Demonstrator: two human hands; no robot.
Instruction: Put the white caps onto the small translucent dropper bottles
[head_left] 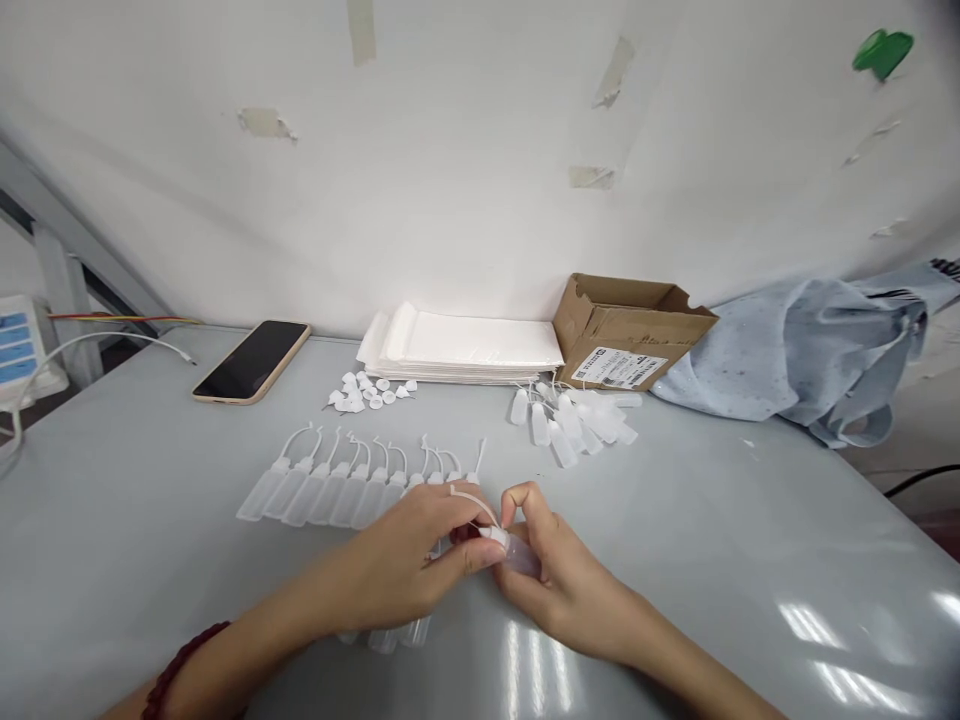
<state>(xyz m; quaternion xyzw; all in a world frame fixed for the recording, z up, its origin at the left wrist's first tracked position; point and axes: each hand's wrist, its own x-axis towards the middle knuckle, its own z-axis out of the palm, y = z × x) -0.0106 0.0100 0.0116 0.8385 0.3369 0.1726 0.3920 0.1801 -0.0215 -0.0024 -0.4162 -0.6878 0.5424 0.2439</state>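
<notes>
The small bottle (523,560) was between the two hands, above the table (675,560), well apart from its left and right edges. It was tilted, and its white top (493,536), with a thin curved strap (476,503), pointed to the left side. The left hand (420,560) was nearly closed at this top; its thumb was pressed on it, and the other fingers were partly hidden behind. The right hand (559,570) was half closed around the bottle body, with the index finger bent and lifted.

Beyond the left hand, a row of similar bottles (330,497) was lying side by side, with their straps toward the back edge. A few more bottles (384,640) showed under the left forearm, mostly covered by it. A group of loose white caps (376,401) was nearer to the back edge, just before a stack of white envelopes (472,345). To the right of this stack stood an open cardboard box (622,335), and in front of it lay a pile of bottles (570,425). A phone (253,362) was near the back left corner, and a light blue cloth (757,350) lay over the back right corner.
</notes>
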